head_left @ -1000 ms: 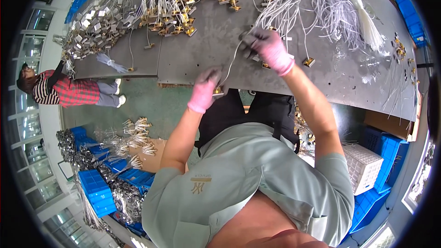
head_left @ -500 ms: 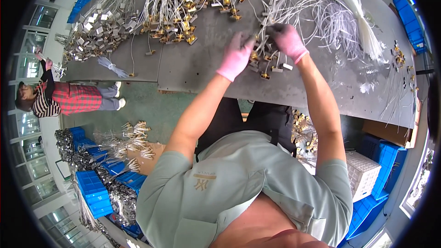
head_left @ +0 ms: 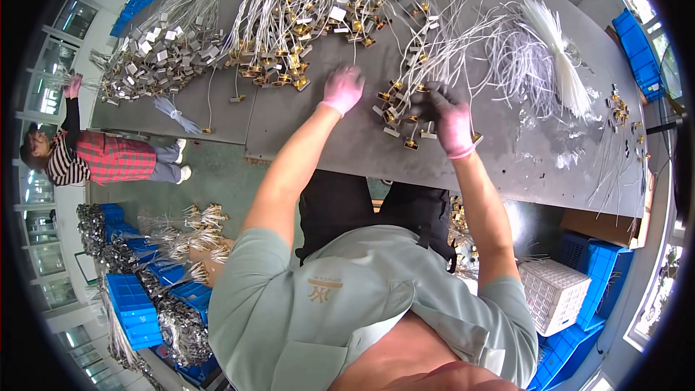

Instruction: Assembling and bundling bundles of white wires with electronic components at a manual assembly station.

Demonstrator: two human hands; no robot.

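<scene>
Grey surface [head_left: 362, 145] lgst, runs under L hand [head_left: 343, 90] & R hand [head_left: 453, 119], both gloved pink. Big lead heap [head_left: 286, 65], white wires w/ brass-col. ends, beyond & left of L hand; grey-ended heap [head_left: 163, 61] farther left of same hand. Smaller lead cluster [head_left: 394, 107] on surface betw. the hands, mostly just left of R hand & under its fingertips, wires fanning out beyond it. Prob. light per pc; wires thin & flexible, apt to tangle; ends look small, rigid, hard-edged, may snag on neighbours. Best hold likely the wires just behind the ends, several pinched tog.; a tug far from an end cd strain the joint. Clear strand tangle [head_left: 515, 65], then white strand bundle [head_left: 559, 61], both beyond & right of R hand. R hand: fingers bent down at cluster, touching it by the look; grip on any pc hidden, can't tell. L hand: apart from cluster, fingers bent, low over surface; can't tell if they hold anything. Thin lone wire [head_left: 355, 54] just beyond L fingertips. Smallest: single brass-col. end [head_left: 477, 137] just right of R wrist.
</scene>
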